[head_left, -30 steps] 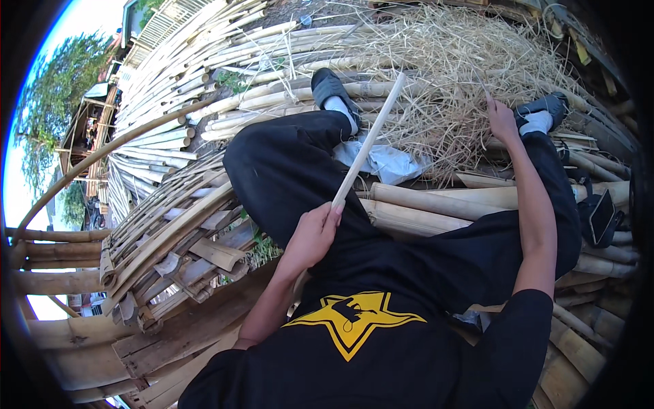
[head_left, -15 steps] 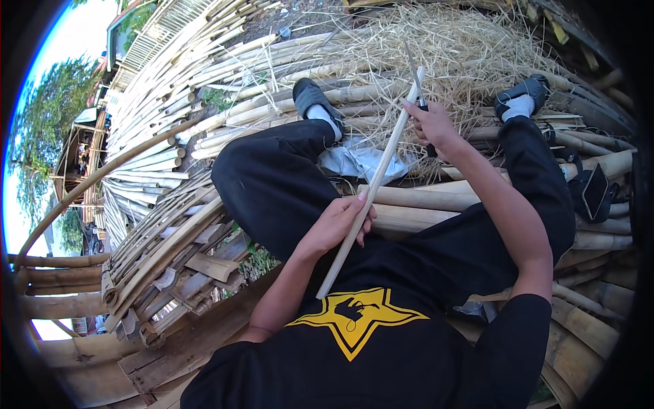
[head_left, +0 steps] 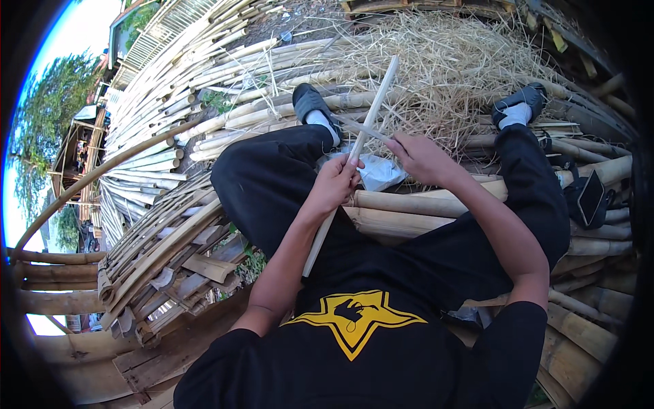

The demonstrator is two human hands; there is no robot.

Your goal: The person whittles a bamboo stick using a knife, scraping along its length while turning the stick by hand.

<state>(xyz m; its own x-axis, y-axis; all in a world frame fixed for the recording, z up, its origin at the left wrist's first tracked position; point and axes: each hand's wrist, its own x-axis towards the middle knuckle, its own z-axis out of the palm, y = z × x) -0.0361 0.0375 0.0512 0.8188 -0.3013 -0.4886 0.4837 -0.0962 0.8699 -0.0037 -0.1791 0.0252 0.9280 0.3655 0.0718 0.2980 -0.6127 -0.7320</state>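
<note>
The person sits on a heap of bamboo poles (head_left: 422, 211) with both legs stretched forward; a long pale bamboo strip (head_left: 354, 160) runs slantwise across the lap, its long axis going from low near the left thigh up and away to the right, its far end over the pile of dry shavings (head_left: 449, 61); the left hand (head_left: 335, 185) is clenched around the strip at about its middle, fingers (head_left: 354, 165) wrapped over the top and the thumb side toward the body; the right hand (head_left: 424, 158) sits just beside it to the right, closed on what looks like a thin dark blade (head_left: 361, 128) whose tip reaches to the strip just above the left hand's grip; whether the blade touches the strip or merely crosses it I cannot tell; so the strip lies between the two hands, held by the left, met from the right; the left hand is the nearer one and carries the strip's weight; the free upper length points away from the body between the two shoes (head_left: 310, 102); a crumpled white bag (head_left: 378, 174) lies under the hands on the poles; a dark flat phone-like object (head_left: 589, 198) rests by the right leg; stacked split bamboo (head_left: 157, 157) fills the left side.
</note>
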